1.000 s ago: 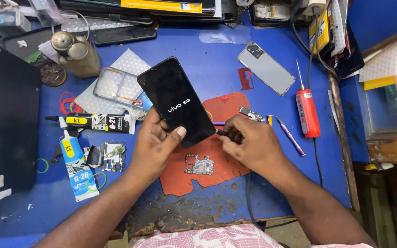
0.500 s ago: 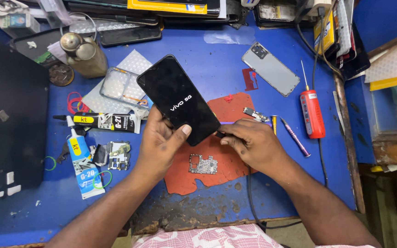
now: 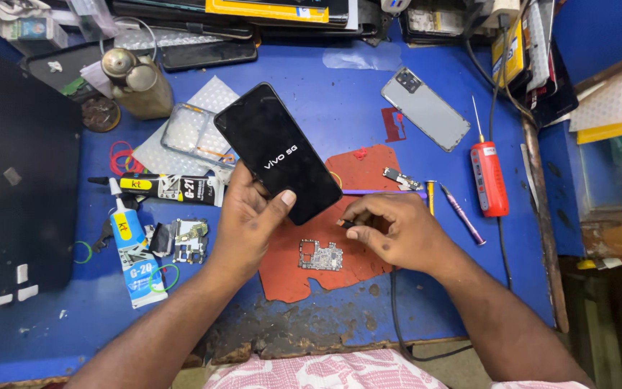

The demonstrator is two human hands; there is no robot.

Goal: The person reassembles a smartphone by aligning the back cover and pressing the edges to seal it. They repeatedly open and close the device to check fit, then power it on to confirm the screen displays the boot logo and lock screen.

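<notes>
On the blue table (image 3: 340,94) lie a red screwdriver (image 3: 489,179), a grey phone back cover (image 3: 425,109) and a clear phone case (image 3: 197,135). Two glue tubes, one black (image 3: 170,188) and one white (image 3: 132,252), sit at the left near a bare circuit board (image 3: 191,240). A brownish bottle (image 3: 138,83), perhaps a dispenser, stands behind them.

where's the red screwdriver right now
In the head view, the red screwdriver lies on the blue table, right of the right hand, below the grey back cover.
</notes>
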